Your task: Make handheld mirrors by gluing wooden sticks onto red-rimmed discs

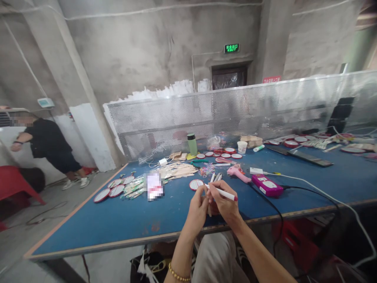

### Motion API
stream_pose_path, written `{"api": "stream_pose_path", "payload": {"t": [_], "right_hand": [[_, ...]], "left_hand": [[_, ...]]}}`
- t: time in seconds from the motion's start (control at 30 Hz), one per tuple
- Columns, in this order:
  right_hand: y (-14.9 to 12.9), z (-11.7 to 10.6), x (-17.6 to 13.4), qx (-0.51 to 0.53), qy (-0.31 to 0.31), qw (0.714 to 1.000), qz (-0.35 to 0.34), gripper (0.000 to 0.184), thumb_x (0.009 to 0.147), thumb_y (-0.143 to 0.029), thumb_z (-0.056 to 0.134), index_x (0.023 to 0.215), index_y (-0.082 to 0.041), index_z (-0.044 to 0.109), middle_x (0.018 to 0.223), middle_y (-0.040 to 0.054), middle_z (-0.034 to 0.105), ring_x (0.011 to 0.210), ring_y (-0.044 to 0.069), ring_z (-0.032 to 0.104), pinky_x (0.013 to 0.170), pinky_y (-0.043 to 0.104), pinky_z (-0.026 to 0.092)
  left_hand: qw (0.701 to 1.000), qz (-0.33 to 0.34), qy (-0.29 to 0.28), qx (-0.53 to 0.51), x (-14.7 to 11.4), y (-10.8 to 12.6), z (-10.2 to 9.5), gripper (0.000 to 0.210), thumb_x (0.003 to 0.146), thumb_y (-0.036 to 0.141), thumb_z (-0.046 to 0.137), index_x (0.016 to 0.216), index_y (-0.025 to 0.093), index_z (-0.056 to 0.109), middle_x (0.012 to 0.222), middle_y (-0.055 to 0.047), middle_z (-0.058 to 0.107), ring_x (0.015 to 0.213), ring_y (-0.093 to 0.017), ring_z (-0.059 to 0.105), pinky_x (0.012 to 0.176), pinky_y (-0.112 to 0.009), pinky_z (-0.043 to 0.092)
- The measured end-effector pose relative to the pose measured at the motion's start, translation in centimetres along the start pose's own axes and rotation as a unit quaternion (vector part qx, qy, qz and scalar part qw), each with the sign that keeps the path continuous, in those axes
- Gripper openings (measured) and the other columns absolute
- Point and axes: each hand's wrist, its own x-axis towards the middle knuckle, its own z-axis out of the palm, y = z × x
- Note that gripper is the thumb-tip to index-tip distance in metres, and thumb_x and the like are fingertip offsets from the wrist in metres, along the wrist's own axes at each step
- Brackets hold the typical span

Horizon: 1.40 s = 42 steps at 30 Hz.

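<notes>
My right hand [225,204] grips a white pen with a red cap [224,193], which lies across its fingers and points right. My left hand [198,210] meets it from the left and pinches a thin wooden stick [209,211] held upright between the two hands. Both hands hover over the near edge of the blue table [97,224]. Just beyond the fingers lie a small round red-rimmed fan [195,184] and a few white sticks [216,177]. A gold bead bracelet [178,274] circles my left wrist.
A pink glue gun [238,173], a magenta box [267,186] and cables lie right of my hands. Wooden sticks [176,170], round fans [109,191], a green bottle [192,144] and a white cup [242,147] sit farther back. A perforated metal screen [235,110] backs the table. A person in black [48,143] bends at far left near a red chair [14,184].
</notes>
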Motion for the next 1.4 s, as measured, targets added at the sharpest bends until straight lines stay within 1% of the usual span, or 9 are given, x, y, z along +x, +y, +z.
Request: {"api": "stream_pose_path", "payload": {"t": [0.13,0.27,0.47,0.67,0.9,1.07,1.23,1.4], "right_hand": [[-0.19,-0.03,0.09,-0.01,-0.001,1.0,-0.005,0.02,0.082,-0.034,0.062,0.069,-0.019,0.064,0.053,-0.0019,0.062,0.041,0.01,0.056,0.044,0.021,0.047],[-0.44,-0.06,0.13,-0.014,0.005,1.0,-0.012,0.018,0.082,-0.032,0.062,0.071,-0.019,0.064,0.057,-0.0017,0.063,0.042,0.01,0.056,0.045,0.021,0.049],[-0.2,-0.05,0.08,-0.016,0.006,1.0,-0.013,0.018,0.083,-0.032,0.062,0.071,-0.018,0.065,0.058,-0.0014,0.064,0.041,0.01,0.056,0.044,0.021,0.048],[-0.41,-0.12,0.14,-0.031,0.015,0.999,-0.027,0.017,0.083,-0.032,0.062,0.072,-0.019,0.065,0.054,-0.0019,0.063,0.043,0.012,0.058,0.049,0.023,0.051],[-0.24,-0.05,0.09,-0.022,0.007,1.0,-0.02,0.019,0.084,-0.033,0.061,0.072,-0.019,0.065,0.053,-0.0022,0.062,0.042,0.011,0.057,0.047,0.023,0.049],[-0.22,-0.08,0.03,-0.018,0.006,1.0,-0.008,0.018,0.083,-0.035,0.062,0.074,-0.019,0.065,0.058,-0.0013,0.065,0.041,0.011,0.057,0.045,0.022,0.048],[-0.52,-0.22,0.04,-0.034,0.012,0.999,-0.019,0.019,0.083,-0.035,0.061,0.073,-0.019,0.065,0.053,-0.002,0.062,0.042,0.012,0.058,0.047,0.023,0.049],[-0.37,-0.2,0.04,-0.038,0.016,0.999,-0.028,0.019,0.084,-0.033,0.061,0.073,-0.019,0.066,0.054,-0.0017,0.063,0.043,0.012,0.058,0.048,0.023,0.05]], "left_hand": [[1.0,-0.004,0.003,-0.006,0.0,0.12,0.05,0.041,0.081,0.058,0.059,0.09,0.02,0.045,0.058,0.008,0.045,0.045,-0.007,0.044,0.043,-0.018,0.039],[1.0,-0.008,0.003,-0.011,0.0,0.26,0.15,0.042,0.08,0.058,0.059,0.093,0.02,0.046,0.058,0.008,0.044,0.044,-0.007,0.044,0.043,-0.018,0.038],[1.0,-0.002,0.002,-0.012,-0.05,0.59,0.33,0.043,0.081,0.059,0.058,0.091,0.019,0.046,0.058,0.008,0.043,0.043,-0.006,0.042,0.042,-0.018,0.038],[1.0,-0.007,0.0,-0.011,0.01,0.5,0.26,0.046,0.08,0.062,0.058,0.095,0.02,0.047,0.06,0.008,0.042,0.043,-0.006,0.041,0.041,-0.018,0.038],[1.0,-0.007,-0.004,-0.022,0.03,0.39,0.19,0.045,0.079,0.06,0.06,0.092,0.02,0.046,0.06,0.008,0.045,0.044,-0.006,0.044,0.043,-0.018,0.04],[1.0,-0.011,0.004,-0.013,-0.02,0.34,0.16,0.043,0.081,0.059,0.059,0.094,0.019,0.047,0.059,0.008,0.045,0.045,-0.007,0.045,0.044,-0.018,0.04],[1.0,-0.018,0.005,-0.016,-0.04,0.48,0.16,0.048,0.078,0.061,0.06,0.096,0.019,0.046,0.059,0.008,0.045,0.045,-0.007,0.044,0.043,-0.019,0.039],[0.999,-0.021,0.001,-0.025,-0.08,0.53,0.17,0.046,0.078,0.06,0.061,0.095,0.02,0.046,0.061,0.008,0.045,0.046,-0.007,0.046,0.045,-0.019,0.041]]}}
